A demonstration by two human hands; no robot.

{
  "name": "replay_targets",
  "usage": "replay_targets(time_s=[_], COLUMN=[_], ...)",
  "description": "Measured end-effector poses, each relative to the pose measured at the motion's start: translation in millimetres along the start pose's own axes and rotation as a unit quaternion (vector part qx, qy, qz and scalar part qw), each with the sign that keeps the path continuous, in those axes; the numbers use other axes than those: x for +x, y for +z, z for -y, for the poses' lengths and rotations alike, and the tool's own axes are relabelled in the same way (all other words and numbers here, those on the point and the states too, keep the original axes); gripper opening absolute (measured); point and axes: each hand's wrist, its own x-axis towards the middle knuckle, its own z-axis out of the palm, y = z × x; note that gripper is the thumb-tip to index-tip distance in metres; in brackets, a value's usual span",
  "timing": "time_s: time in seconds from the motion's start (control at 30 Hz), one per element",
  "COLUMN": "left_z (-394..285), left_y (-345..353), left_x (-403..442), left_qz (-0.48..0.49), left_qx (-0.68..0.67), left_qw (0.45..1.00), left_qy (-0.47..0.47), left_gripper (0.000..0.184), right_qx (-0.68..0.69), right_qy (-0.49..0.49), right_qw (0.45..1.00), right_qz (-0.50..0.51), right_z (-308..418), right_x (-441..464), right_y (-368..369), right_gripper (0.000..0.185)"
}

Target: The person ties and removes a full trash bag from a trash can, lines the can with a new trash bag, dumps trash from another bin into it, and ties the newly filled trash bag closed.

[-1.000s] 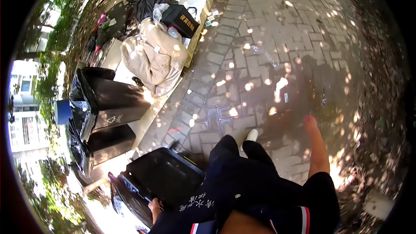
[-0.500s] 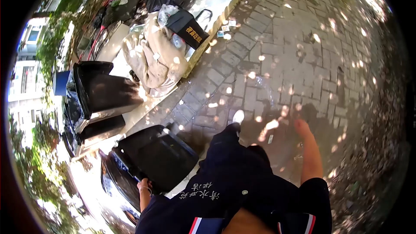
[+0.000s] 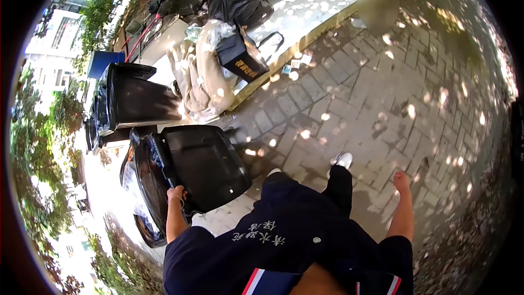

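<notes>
One blk bin (image 3: 199,166) gripped by L hand (image 3: 176,192).

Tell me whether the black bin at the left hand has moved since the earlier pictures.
Yes: the black bin held by the left hand has moved forward, closer to the heaped beige cloth.
</notes>
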Motion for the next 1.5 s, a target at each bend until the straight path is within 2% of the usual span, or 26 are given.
replay_targets(time_s=[0.03, 0.1, 0.17, 0.2, 0.27, 0.37, 0.4, 0.43, 0.53, 0.6, 0.67, 0.7, 0.73, 0.77, 0.8, 0.83, 0.87, 0.9, 0.97, 1.0, 1.07, 1.23, 1.33, 1.43, 1.5], left_z=[-11, -41, -56, -63, -76, -96, -102, -109, -117, -141, -158, -162, -171, -179, -185, -194, -200, -207, -213, -210, -228, -289, -301, -314, -330], left_y=[14, 42, 60, 69, 100, 127, 134, 139, 171, 190, 208, 217, 225, 234, 241, 247, 254, 260, 272, 281, 295, 329, 355, 375, 386], left_x=[-17, -57, -82, -104, -133, -176, -186, -196, -229, -257, -280, -286, -296, -305, -310, -315, -322, -328, -332, -329, -338, -392, -403, -420, -445], left_qz=[-0.003, 0.01, 0.046, 0.051, 0.031, 0.04, 0.039, 0.041, 0.041, 0.024, 0.005, 0.0, -0.016, -0.033, -0.044, -0.053, -0.066, -0.077, -0.087, -0.085, -0.079, -0.1, -0.088, -0.059, -0.051], left_qx=[-0.007, -0.03, 0.002, -0.014, -0.002, -0.002, -0.002, -0.001, -0.026, -0.048, -0.048, -0.048, -0.055, -0.062, -0.06, -0.045, -0.049, -0.054, -0.03, -0.065, -0.038, -0.021, -0.041, -0.05, -0.049], left_qw=[1.0, 0.999, 0.999, 0.999, 0.999, 0.999, 0.999, 0.999, 0.999, 0.999, 0.999, 0.999, 0.998, 0.997, 0.997, 0.997, 0.996, 0.995, 0.995, 0.994, 0.996, 0.993, 0.995, 0.995, 0.994], left_qy=[-0.001, -0.009, -0.004, -0.012, -0.015, -0.019, -0.017, -0.027, -0.004, -0.009, 0.006, 0.008, 0.01, 0.012, 0.007, -0.025, -0.026, -0.022, -0.027, -0.023, -0.026, -0.051, 0.008, 0.061, 0.081], left_gripper=[0.013, 0.011, 0.01, 0.01, 0.009, 0.009, 0.008, 0.008, 0.008, 0.008, 0.009, 0.009, 0.01, 0.01, 0.011, 0.011, 0.011, 0.012, 0.011, 0.011, 0.013, 0.01, 0.01, 0.009, 0.01], right_qx=[-0.038, -0.022, 0.001, -0.007, 0.067, 0.11, 0.09, 0.082, -0.07, -0.197, -0.151, -0.348, -0.524, -0.526, -0.383, -0.21, -0.39, -0.39, -0.33, -0.299, -0.231, -0.136, -0.085, -0.033, -0.268], right_qy=[-0.091, -0.167, -0.086, -0.092, -0.122, -0.181, -0.246, -0.247, -0.203, -0.248, -0.211, -0.317, -0.406, -0.416, -0.264, -0.093, -0.204, -0.21, -0.29, -0.304, -0.333, -0.384, -0.353, -0.343, -0.316], right_qw=[0.995, 0.983, 0.996, 0.996, 0.99, 0.973, 0.963, 0.963, 0.969, 0.933, 0.944, 0.842, 0.686, 0.679, 0.841, 0.945, 0.834, 0.836, 0.877, 0.88, 0.89, 0.889, 0.916, 0.929, 0.886], right_qz=[-0.034, -0.074, -0.001, 0.011, 0.036, 0.089, 0.069, 0.076, 0.126, 0.173, 0.204, 0.263, 0.3, 0.298, 0.275, 0.234, 0.333, 0.325, 0.193, 0.208, 0.209, 0.212, 0.172, 0.134, 0.207], right_z=[4, 30, 104, 127, 151, 162, 167, 169, 158, 122, 82, 53, 33, 26, 23, 23, 51, 75, 113, 126, 158, 230, 217, 148, 104], right_x=[26, 81, 113, 127, 170, 238, 252, 258, 287, 321, 349, 380, 409, 423, 439, 460, 484, 497, 518, 539, 576, 589, 598, 601, 600], right_y=[-14, -49, -101, -115, -108, -109, -114, -120, -155, -176, -198, -208, -215, -224, -232, -238, -253, -258, -280, -280, -283, -329, -359, -363, -362], right_gripper=[0.015, 0.018, 0.018, 0.018, 0.019, 0.019, 0.02, 0.02, 0.023, 0.025, 0.021, 0.02, 0.019, 0.019, 0.018, 0.018, 0.02, 0.02, 0.02, 0.02, 0.021, 0.021, 0.023, 0.023, 0.018])
